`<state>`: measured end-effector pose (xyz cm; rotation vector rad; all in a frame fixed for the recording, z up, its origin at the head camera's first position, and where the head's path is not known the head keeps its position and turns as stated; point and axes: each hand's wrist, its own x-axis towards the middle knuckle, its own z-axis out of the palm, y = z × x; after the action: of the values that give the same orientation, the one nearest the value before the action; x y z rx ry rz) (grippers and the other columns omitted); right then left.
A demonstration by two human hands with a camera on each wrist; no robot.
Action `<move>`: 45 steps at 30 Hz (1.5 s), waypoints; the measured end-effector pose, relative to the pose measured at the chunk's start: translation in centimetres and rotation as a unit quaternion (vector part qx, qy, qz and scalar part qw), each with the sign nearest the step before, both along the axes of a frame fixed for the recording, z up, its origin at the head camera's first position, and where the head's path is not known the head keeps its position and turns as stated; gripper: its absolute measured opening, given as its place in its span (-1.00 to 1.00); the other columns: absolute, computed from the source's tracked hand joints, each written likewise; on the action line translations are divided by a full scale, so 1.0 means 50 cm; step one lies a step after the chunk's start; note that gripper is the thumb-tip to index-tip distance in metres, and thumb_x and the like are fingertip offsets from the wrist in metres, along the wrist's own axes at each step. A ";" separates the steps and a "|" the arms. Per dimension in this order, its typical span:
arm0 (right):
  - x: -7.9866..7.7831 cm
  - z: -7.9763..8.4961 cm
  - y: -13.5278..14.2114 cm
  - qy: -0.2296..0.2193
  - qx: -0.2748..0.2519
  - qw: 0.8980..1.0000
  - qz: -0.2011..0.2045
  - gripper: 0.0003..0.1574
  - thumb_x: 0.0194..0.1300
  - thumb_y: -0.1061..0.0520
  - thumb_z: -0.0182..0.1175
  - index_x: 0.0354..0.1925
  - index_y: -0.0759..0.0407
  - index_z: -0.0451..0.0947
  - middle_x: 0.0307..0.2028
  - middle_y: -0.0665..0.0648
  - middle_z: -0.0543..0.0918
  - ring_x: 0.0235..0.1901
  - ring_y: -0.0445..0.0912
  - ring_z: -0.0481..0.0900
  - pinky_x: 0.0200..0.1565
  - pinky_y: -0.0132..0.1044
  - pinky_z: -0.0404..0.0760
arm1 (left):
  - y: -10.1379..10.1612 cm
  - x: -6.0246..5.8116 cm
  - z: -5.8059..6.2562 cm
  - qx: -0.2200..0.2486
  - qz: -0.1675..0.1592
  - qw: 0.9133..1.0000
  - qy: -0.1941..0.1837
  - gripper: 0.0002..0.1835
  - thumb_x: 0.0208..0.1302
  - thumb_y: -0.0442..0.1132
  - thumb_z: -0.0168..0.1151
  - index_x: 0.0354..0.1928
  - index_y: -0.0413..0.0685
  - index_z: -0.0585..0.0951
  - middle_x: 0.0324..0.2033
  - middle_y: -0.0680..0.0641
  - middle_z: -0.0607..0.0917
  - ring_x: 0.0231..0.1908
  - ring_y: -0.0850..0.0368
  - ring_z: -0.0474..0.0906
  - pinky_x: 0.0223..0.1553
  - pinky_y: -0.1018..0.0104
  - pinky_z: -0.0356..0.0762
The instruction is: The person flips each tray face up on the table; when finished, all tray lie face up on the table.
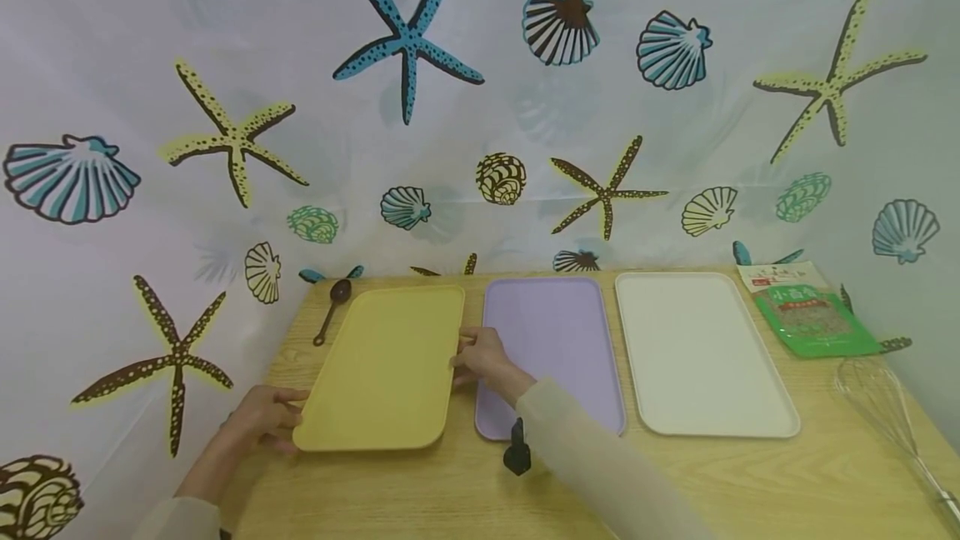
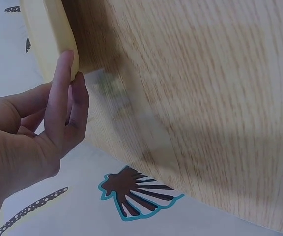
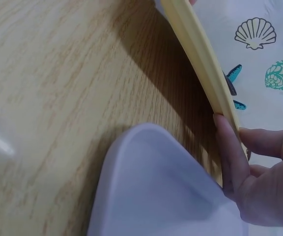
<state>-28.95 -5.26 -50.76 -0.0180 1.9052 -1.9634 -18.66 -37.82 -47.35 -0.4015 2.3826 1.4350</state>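
Note:
A yellow tray is held by both hands at the left of the table. My left hand grips its near left edge, thumb and fingers pinching the rim in the left wrist view. On the opposite side, my right hand pinches the right edge, with fingers under the rim. Both wrist views show the tray raised off the wood, its shadow falling beneath. A purple tray lies flat beside it, partly beneath the right hand and forearm. Farther right lies a white tray.
A dark brown spoon lies past the yellow tray's left side. At the right are a green food packet and a wire whisk. A curtain printed with shells and starfish hangs around the wooden table.

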 end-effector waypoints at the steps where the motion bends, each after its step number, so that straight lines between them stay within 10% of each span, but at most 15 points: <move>1: 0.001 0.000 -0.001 0.001 0.002 1.000 -0.002 -0.12 0.03 0.62 0.17 0.34 0.47 0.19 -0.13 0.36 0.57 -0.37 0.18 0.70 -0.33 -0.03 0.73 | 0.000 0.000 0.001 0.000 -0.001 1.000 -0.001 -0.42 0.21 -0.58 0.07 0.26 -0.66 0.20 -0.13 -0.50 0.56 -0.37 0.00 0.66 -0.38 0.04 0.72; 19: 0.016 0.006 -0.006 0.005 0.017 1.000 -0.004 -0.27 0.06 0.56 0.07 0.27 0.54 0.27 -0.10 0.45 0.62 -0.25 0.27 0.68 -0.30 0.02 0.72 | 0.004 0.003 0.006 -0.025 -0.002 0.999 0.020 -0.43 0.17 -0.58 0.05 0.23 -0.70 0.23 -0.14 -0.57 0.55 -0.38 -0.03 0.67 -0.42 0.02 0.71; 25: 0.027 0.031 0.010 0.067 0.097 0.993 0.005 -0.29 0.05 0.49 0.03 0.25 0.51 0.32 -0.14 0.41 0.65 -0.29 0.26 0.68 -0.29 -0.04 0.73 | 0.006 0.004 0.002 -0.046 -0.004 0.999 0.023 -0.44 0.16 -0.58 0.06 0.23 -0.68 0.24 -0.10 -0.61 0.52 -0.36 -0.03 0.66 -0.41 0.02 0.72; 45: 0.028 0.072 0.157 0.091 0.095 0.991 -0.009 -0.38 0.29 0.39 0.02 0.32 0.45 0.26 0.08 0.46 0.52 -0.09 0.23 0.63 -0.09 -0.04 0.68 | 0.001 -0.008 -0.051 -0.114 -0.011 0.992 0.051 -0.44 0.06 -0.55 -0.02 0.18 -0.64 0.34 -0.03 -0.66 0.44 -0.64 0.12 0.51 -0.55 0.13 0.70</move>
<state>-27.53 2.60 -47.17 -0.1309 2.2108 -1.8372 -19.07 -37.75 -49.90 -0.3632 2.6370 1.2033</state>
